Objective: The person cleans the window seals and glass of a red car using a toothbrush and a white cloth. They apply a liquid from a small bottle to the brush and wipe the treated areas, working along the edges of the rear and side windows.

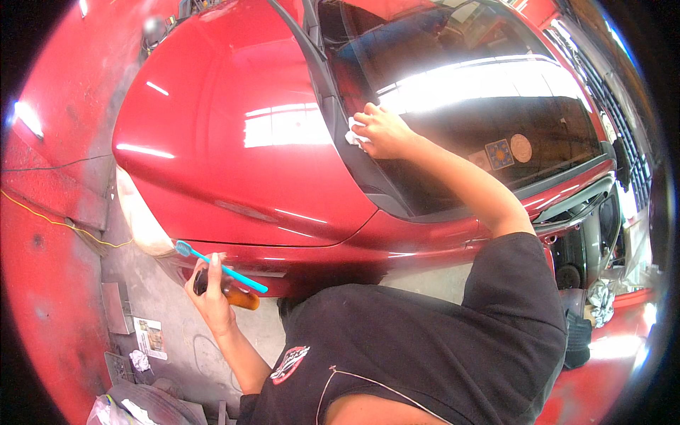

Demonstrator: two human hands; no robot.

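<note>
My left hand [212, 306] is closed around a small bottle [244, 299] of amber liquid and a turquoise toothbrush [244, 278], beside the red car's front fender. The toothbrush lies slantwise across the bottle, bristle end toward the headlight [137, 212]. My right arm stretches over the car, and that hand [388, 136] pinches a crumpled white wipe, paper or cloth [356, 133]. It presses at the black cowl trim [365, 170] between the glossy red hood [212, 92] and the dark windshield [432, 180]. Part of the wipe is hidden under my fingers.
The side mirror [577, 200] juts out at the right. A yellow cable [60, 223] runs along the left wall. On the concrete floor lie a printed sheet [150, 338] and a crumpled white paper [140, 360]. Stickers [499, 154] show on the windshield's lower corner.
</note>
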